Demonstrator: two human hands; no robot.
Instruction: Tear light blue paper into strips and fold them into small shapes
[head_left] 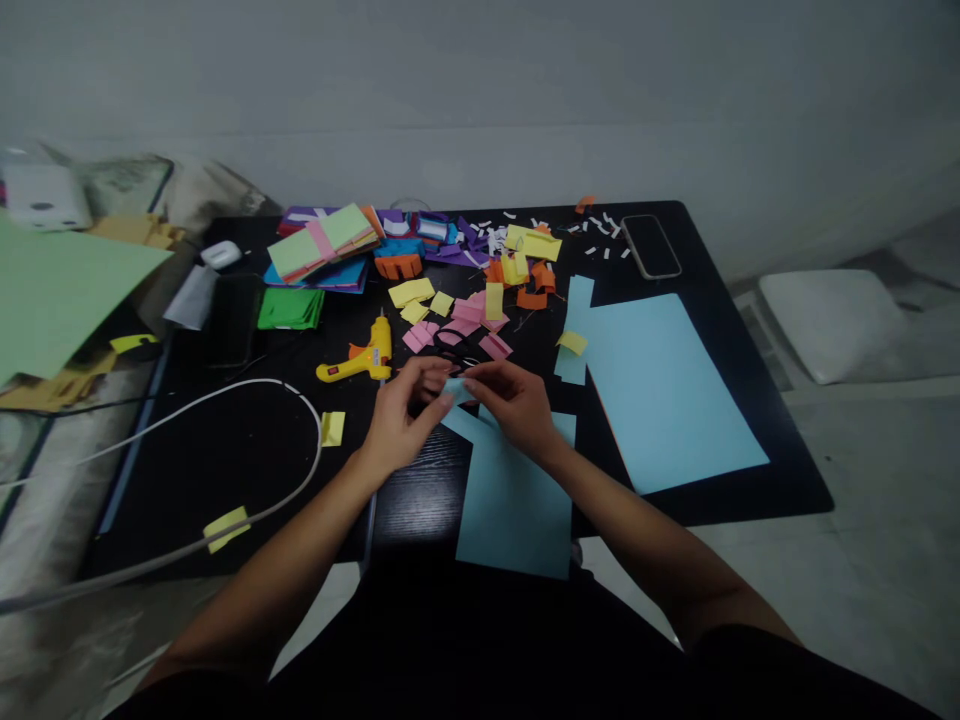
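Between my two hands is a small piece of light blue paper (459,390), pinched at both ends. My left hand (401,415) grips its left side with thumb and fingers. On its right side, my right hand (517,405) holds it the same way. Below them lies a larger light blue sheet (517,510), partly under my right wrist, along with a blue strip (461,424). Just beyond my fingertips, dark-handled scissors (452,340) rest among pink paper pieces (466,318), their blades mostly hidden.
A yellow glue gun (364,355) lies left of my hands, near a white cable (315,440). Large blue sheets (671,400) and a phone (651,247) are at right. Behind are colored paper stacks (326,245), yellow pieces (534,242) and white scraps (495,240).
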